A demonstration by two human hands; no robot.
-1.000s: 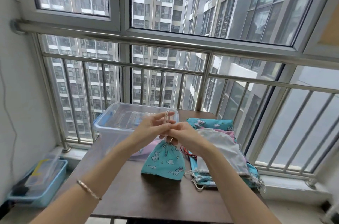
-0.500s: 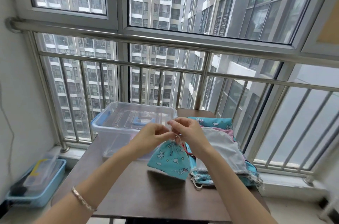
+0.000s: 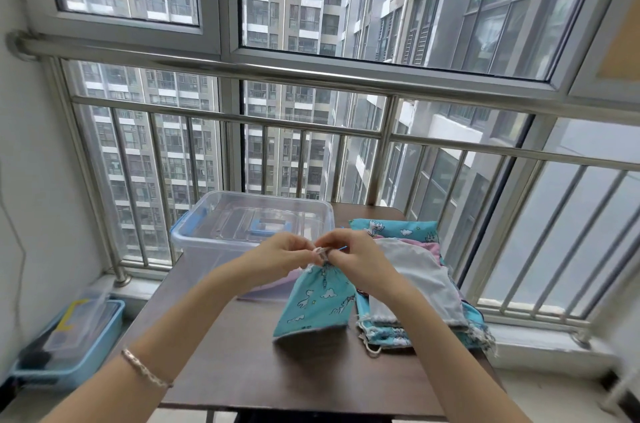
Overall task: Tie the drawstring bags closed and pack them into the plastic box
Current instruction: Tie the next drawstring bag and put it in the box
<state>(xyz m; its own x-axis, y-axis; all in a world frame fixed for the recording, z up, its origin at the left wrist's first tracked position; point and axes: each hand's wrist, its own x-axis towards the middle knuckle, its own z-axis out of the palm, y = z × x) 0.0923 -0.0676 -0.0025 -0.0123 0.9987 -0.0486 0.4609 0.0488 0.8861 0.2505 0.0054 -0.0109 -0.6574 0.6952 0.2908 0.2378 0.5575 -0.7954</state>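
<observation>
Head view: the turquoise drawstring bag (image 3: pixel 317 304) stands neck-up, its long axis running from the gathered neck down to the table (image 3: pixel 249 363). Both hands pinch the cord (image 3: pixel 321 252) at that neck, the left hand (image 3: pixel 287 251) from the left and the right hand (image 3: pixel 356 256) from the right (fingertips almost meeting). The clear plastic box (image 3: pixel 194 242) sits just behind and to the left, nearer the left hand.

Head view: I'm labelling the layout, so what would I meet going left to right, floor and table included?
blue floor bin → clear plastic box → teal bag being tied → pile of loose bags
</observation>
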